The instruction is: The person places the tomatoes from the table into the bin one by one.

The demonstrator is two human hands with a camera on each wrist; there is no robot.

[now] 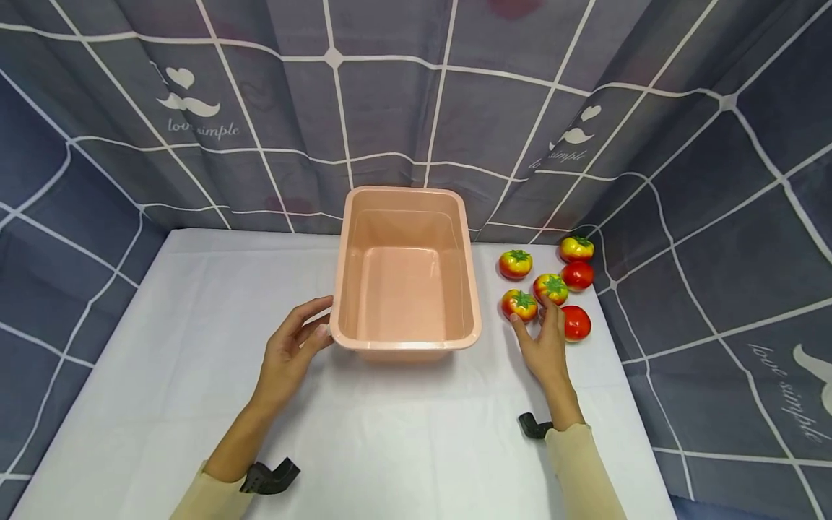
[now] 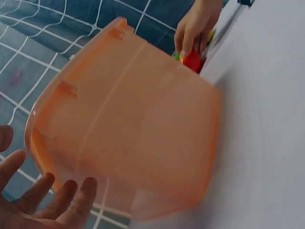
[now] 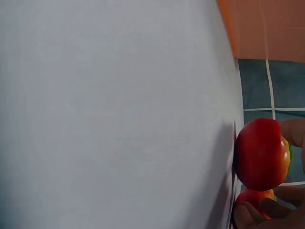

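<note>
A pink plastic bin (image 1: 408, 289) stands on the white cloth. My left hand (image 1: 292, 354) is at its left side, fingertips at the rim; in the left wrist view that hand (image 2: 47, 202) has its fingers spread beside the bin (image 2: 128, 119). My right hand (image 1: 544, 347) reaches among tomatoes to the right of the bin, its thumb and fingers around a red-yellow tomato (image 1: 519, 305). The right wrist view has a red tomato (image 3: 261, 155) against the fingers (image 3: 293, 132) and another tomato partly behind them. Whether the grip is firm cannot be told.
Around the right hand lie more tomatoes: a red-yellow one (image 1: 516, 264), another by the fingers (image 1: 551, 287), one at the back (image 1: 576, 249), and red ones (image 1: 577, 276) near the right edge. Grey checked curtains (image 1: 390, 108) rise behind and beside the white table (image 1: 416, 448).
</note>
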